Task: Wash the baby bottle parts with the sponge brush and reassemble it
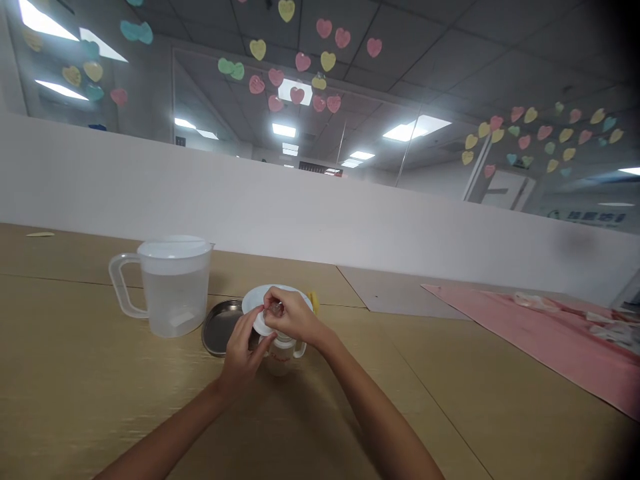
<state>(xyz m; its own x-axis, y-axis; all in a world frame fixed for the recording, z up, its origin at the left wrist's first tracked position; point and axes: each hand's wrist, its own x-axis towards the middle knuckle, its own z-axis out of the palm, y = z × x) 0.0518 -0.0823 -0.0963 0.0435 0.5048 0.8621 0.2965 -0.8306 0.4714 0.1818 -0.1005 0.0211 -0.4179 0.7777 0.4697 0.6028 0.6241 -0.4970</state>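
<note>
A small clear bottle (280, 363) with red lettering and handles at its sides stands on the table below my hands. My left hand (243, 350) is closed at the fingertips on the edge of a round white bottle collar (261, 325), tilted above and beside the bottle. From the right, my right hand (295, 315) curls over the collar, pinching a small clear piece (276, 308) that looks like a bottle teat; the fingers partly hide it. Just behind the hands lies a white plate (254, 295). A round metal dish (220, 327) is left of them, partly covered by my left hand.
A lidded clear pitcher (175, 287) with liquid stands at the left. Something yellow (313, 301) shows at the plate's right edge. A pink cloth (525, 333) with crumpled plastic lies far right. A low white partition (300, 213) runs along the table's back.
</note>
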